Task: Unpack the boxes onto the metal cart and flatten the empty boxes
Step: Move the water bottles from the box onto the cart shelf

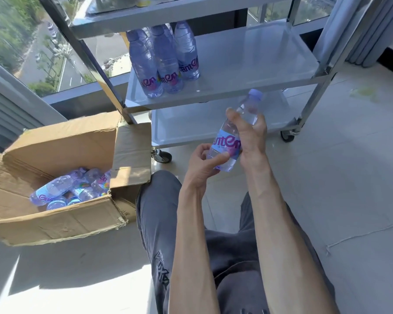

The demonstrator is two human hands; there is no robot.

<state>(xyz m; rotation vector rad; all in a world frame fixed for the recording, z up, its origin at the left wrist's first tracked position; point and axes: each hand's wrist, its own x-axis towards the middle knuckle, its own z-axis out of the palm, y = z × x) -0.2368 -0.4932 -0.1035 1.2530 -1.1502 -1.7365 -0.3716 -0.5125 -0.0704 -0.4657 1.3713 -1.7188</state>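
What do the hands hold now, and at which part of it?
Both hold one water bottle: the right hand grips its upper body, and the left hand pinches its lower end.

Middle shelf [247,71] of the cart [322,71]: bare from centre towards 3 o'clock; a cluster of bottles [166,62] is stood at 9 o'clock. Access from 12 o'clock is limited by the upper shelf [168,17]. The lower shelf [191,125] is overhung by the middle shelf.
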